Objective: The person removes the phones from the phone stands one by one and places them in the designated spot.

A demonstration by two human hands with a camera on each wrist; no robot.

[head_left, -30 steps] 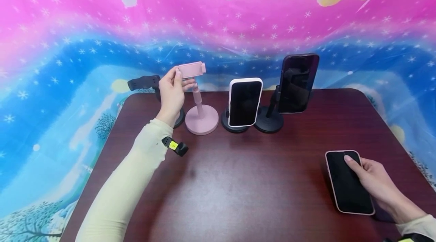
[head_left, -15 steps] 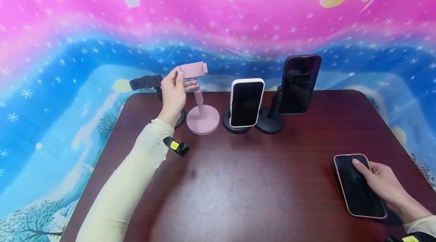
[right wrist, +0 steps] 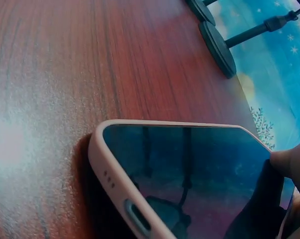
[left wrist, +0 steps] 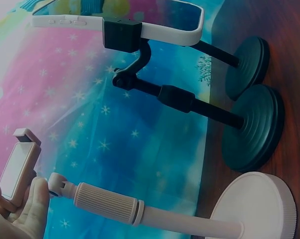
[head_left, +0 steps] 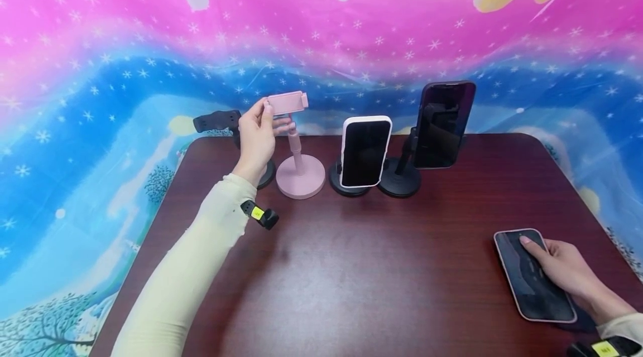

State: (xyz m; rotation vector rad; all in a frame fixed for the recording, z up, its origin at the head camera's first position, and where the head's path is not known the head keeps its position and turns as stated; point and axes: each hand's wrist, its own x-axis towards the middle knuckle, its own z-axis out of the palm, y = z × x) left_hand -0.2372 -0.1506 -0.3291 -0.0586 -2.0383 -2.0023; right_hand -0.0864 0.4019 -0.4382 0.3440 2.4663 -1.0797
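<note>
My left hand (head_left: pixel 257 136) pinches the left end of the pink clamp (head_left: pixel 287 103) on a pink phone stand (head_left: pixel 300 178). Its thumb lies over the front of the clamp, which has no phone in it. In the left wrist view, fingertips (left wrist: pixel 38 199) reach behind the clamp beside the stand's joint. At the right of the table, my right hand (head_left: pixel 572 268) grips a phone (head_left: pixel 532 284) in a pale pink case, thumb on the screen. The right wrist view shows the phone's case edge (right wrist: pixel 122 186) close over the wood.
A white-cased phone (head_left: pixel 365 152) and a dark phone (head_left: pixel 444 125) sit in black stands right of the pink one. Another black stand (head_left: pixel 218 121) is partly hidden behind my left hand. The brown table (head_left: pixel 372 268) meets a patterned cloth (head_left: pixel 321 28) at the back.
My right hand has carried the phone a little right and toward me. Reflections now show on its screen. The left hand keeps its hold on the clamp, and the head view has shifted slightly.
</note>
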